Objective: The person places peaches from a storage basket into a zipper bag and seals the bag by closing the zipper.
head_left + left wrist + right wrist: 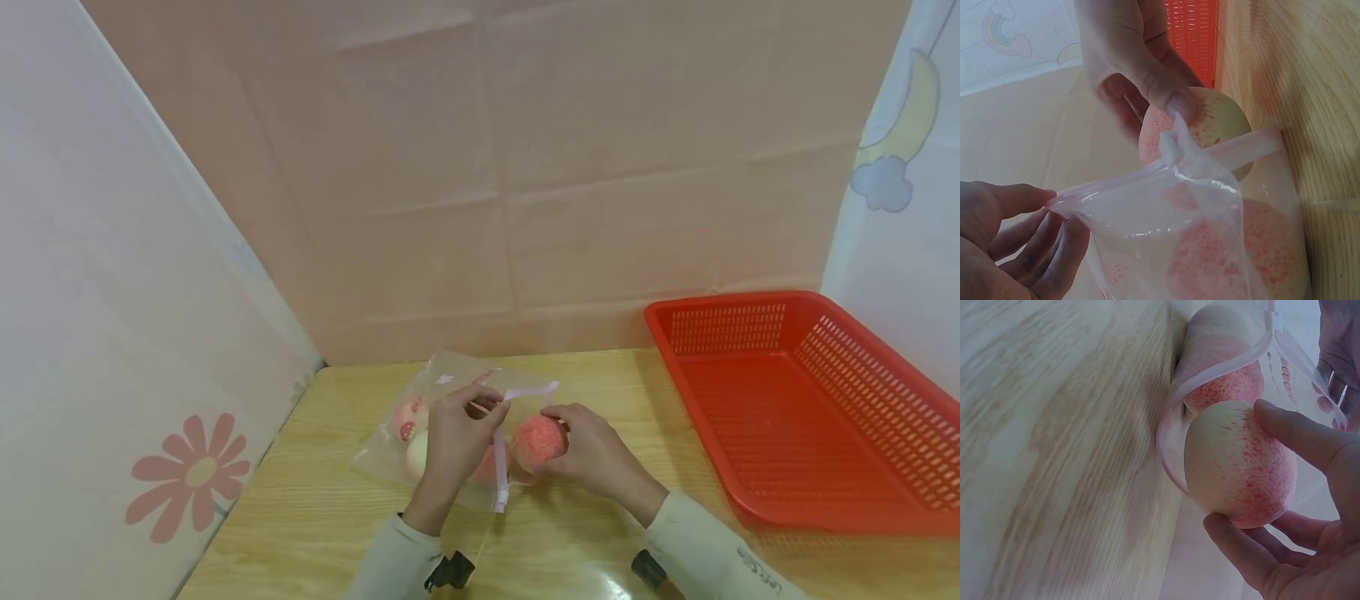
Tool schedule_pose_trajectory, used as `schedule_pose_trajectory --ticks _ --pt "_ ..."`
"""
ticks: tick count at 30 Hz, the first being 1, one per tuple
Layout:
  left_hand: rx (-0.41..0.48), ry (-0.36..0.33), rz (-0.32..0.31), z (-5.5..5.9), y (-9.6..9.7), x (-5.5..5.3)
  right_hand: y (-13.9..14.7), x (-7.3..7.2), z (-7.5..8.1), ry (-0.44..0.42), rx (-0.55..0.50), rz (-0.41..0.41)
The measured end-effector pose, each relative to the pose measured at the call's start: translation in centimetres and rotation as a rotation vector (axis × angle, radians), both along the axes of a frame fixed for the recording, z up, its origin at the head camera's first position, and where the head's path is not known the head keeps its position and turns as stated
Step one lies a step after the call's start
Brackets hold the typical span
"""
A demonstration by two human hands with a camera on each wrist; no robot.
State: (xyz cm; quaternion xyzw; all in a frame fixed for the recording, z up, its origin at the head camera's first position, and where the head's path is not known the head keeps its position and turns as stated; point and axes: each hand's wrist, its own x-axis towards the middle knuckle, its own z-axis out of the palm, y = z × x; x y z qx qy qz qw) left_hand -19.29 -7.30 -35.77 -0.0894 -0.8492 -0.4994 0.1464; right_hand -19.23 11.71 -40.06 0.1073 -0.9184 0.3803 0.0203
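My left hand pinches the rim of a clear zip bag between thumb and fingers, holding its mouth apart. The bag lies on the table with several peaches inside, one of them a pink-speckled peach close behind the opening. Another peach, pale cream with a red blush, is gripped in my right hand, thumb on one side and fingers on the other. This peach is right at the bag's mouth, overlapping the pink zip strip. A slider sits on the strip.
A red plastic basket with slotted walls stands at the right of the wooden table. A beige cloth backdrop rises behind the table, and a white flower-printed cloth hangs along its left side.
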Motion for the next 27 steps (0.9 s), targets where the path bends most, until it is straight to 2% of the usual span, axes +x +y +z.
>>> schedule_pose_trajectory --ticks 12,15,20,27 --pt "-0.022 -0.002 0.022 0.1 0.2 0.0 -0.5 0.0 -0.1 0.044 -0.04 -0.035" --pt "-0.032 0.023 0.022 0.2 0.1 0.1 -0.9 0.0 0.0 0.054 -0.055 -0.051" --pt "-0.006 0.044 0.01 0.2 0.0 0.1 -1.5 0.0 -0.1 0.054 -0.059 -0.068" --pt "0.012 0.026 0.009 0.1 0.0 0.2 -1.9 0.0 -0.3 0.041 -0.028 -0.073"
